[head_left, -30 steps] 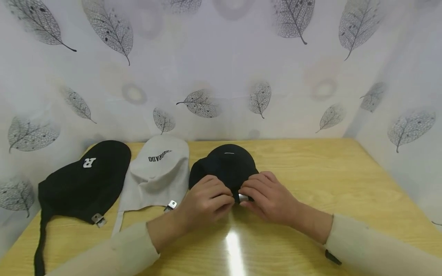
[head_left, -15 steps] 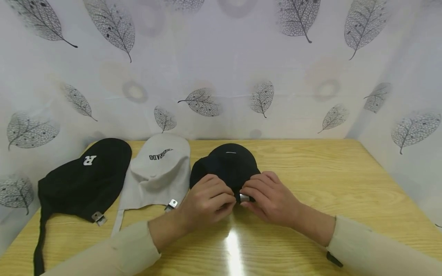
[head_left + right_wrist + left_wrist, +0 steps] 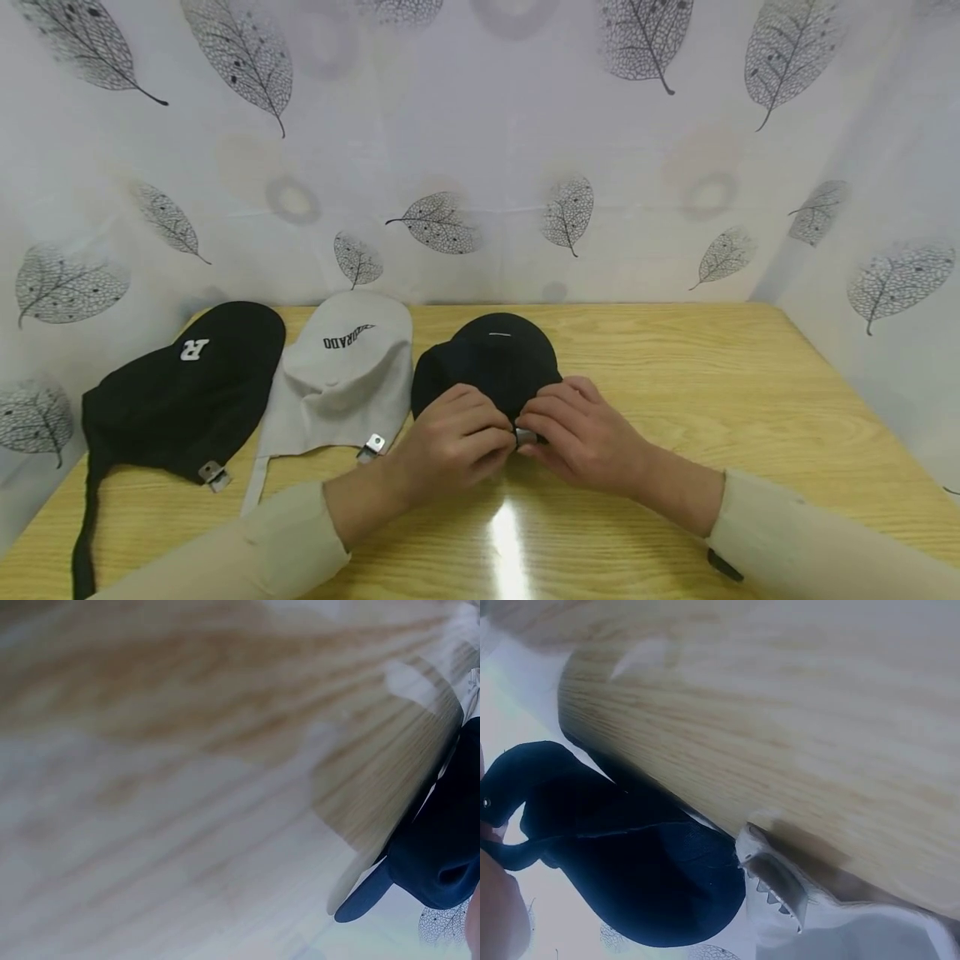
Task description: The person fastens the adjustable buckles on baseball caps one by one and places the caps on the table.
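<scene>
A dark baseball cap [image 3: 501,358] lies at the middle of the table's far side, its rear strap towards me. My left hand [image 3: 459,437] pinches the strap's end at the left. Close against it, my right hand [image 3: 581,433] pinches the side with the silver metal buckle [image 3: 527,436], which shows between the fingertips. Whether the strap sits inside the buckle is hidden by the fingers. From the left wrist, the dark cap [image 3: 652,877] appears with its strap curving up to the fingers. Only part of the cap [image 3: 442,847] shows in the right wrist view.
Left of my hands lie a white cap [image 3: 348,358] with dark lettering and a black cap [image 3: 202,400] with a white R. Each has a loose strap and a metal buckle [image 3: 372,447] at the back. Wooden table [image 3: 712,375] extends right; a leaf-patterned curtain [image 3: 480,150] hangs behind.
My left fingertips have shifted slightly right, closer to the buckle and the right fingers. The buckle and right hand have moved slightly left. The other caps stay still.
</scene>
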A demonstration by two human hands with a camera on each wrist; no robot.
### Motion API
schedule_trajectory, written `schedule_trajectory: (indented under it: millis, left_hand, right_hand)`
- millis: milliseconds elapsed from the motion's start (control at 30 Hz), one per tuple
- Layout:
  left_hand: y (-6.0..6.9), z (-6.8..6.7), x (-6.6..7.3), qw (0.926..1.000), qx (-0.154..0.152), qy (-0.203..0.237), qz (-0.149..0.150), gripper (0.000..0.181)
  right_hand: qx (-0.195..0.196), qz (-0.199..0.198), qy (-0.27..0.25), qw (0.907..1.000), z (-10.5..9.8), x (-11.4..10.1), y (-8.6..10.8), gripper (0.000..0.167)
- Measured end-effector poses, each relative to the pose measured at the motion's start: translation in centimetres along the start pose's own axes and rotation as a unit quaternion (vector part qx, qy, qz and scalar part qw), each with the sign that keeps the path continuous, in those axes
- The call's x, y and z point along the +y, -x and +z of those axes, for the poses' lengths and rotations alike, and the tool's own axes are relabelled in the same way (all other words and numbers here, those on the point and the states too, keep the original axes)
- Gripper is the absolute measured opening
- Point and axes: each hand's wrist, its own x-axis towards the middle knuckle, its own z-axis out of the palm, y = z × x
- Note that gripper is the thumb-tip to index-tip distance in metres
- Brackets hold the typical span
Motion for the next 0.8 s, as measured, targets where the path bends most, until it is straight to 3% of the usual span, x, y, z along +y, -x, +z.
schedule_trajectory:
  millis: [600, 800]
  left_hand:
    - [0.56, -0.73, -0.08, 0.9980, -0.040, -0.024, -0.043, 0.009]
    - [0.58, -0.69, 0.01, 0.9985, -0.041, -0.018, -0.033, 0.009]
  right_hand:
    - [0.003, 0.000, 0.015, 0.9999, -0.07, 0.16, 0.08, 0.028]
    - [-0.001, 0.000, 0.017, 0.9999, -0.04, 0.04, 0.13, 0.029]
